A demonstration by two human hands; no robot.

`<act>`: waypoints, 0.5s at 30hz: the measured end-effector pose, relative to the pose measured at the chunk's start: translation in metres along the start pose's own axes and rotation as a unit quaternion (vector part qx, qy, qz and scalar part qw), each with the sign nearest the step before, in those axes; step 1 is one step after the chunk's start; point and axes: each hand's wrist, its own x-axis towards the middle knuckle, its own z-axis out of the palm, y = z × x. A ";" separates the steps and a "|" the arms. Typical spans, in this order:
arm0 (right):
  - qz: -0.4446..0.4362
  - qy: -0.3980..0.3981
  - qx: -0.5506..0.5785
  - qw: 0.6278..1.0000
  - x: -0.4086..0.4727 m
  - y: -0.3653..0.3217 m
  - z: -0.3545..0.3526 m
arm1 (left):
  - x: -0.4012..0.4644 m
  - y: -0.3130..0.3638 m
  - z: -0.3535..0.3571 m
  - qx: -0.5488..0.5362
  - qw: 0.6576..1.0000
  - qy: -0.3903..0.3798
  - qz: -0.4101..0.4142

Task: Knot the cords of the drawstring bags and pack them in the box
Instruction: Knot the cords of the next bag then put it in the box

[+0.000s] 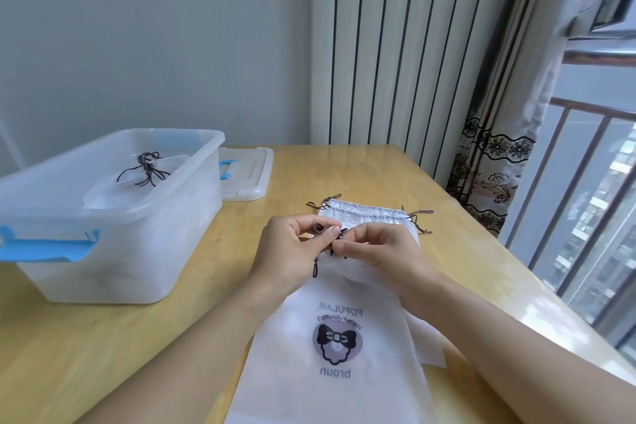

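Observation:
A white drawstring bag [330,348] with a printed bow logo lies on the table in front of me. Over its top end, my left hand [292,251] and my right hand [382,251] both pinch its dark brown cords [315,267], with a loop round a left finger. A second white bag [371,213] lies flat just beyond my hands, loose cords at both its corners. The clear plastic box [113,217] with blue latches stands at the left and holds a white bag with knotted cords [146,170].
The box's lid [246,175] lies behind the box on the wooden table [172,337]. A striped curtain and a window with a railing are at the right, beyond the table's right edge.

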 end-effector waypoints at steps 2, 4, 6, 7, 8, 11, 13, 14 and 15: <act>0.040 -0.020 0.051 0.998 0.000 -0.001 -0.003 | -0.001 0.002 0.000 0.011 1.000 0.003 0.019; 0.056 -0.026 0.069 0.996 0.002 -0.001 -0.004 | -0.002 0.003 0.000 0.017 0.999 0.002 0.032; 0.058 -0.021 0.083 0.995 0.004 0.000 -0.005 | -0.003 0.005 -0.002 0.026 0.998 -0.012 0.048; 0.053 -0.021 0.092 0.994 0.005 0.001 -0.005 | -0.003 0.005 -0.002 0.029 0.997 -0.025 0.060; 0.044 -0.023 0.093 0.994 0.006 0.002 -0.005 | -0.003 0.005 -0.002 0.031 0.996 -0.040 0.074; 0.003 -0.009 0.035 0.999 0.007 0.008 0.000 | -0.005 0.008 -0.001 0.035 0.993 -0.051 0.101; -0.024 0.012 -0.008 1.000 0.007 0.010 0.004 | -0.006 0.007 0.000 0.042 0.992 -0.036 0.115; -0.031 0.012 -0.023 0.999 0.007 0.011 0.006 | -0.005 0.006 0.001 0.049 0.991 -0.030 0.123; -0.032 0.007 -0.038 0.999 0.008 0.010 0.009 | -0.004 0.005 0.001 0.060 0.989 -0.024 0.130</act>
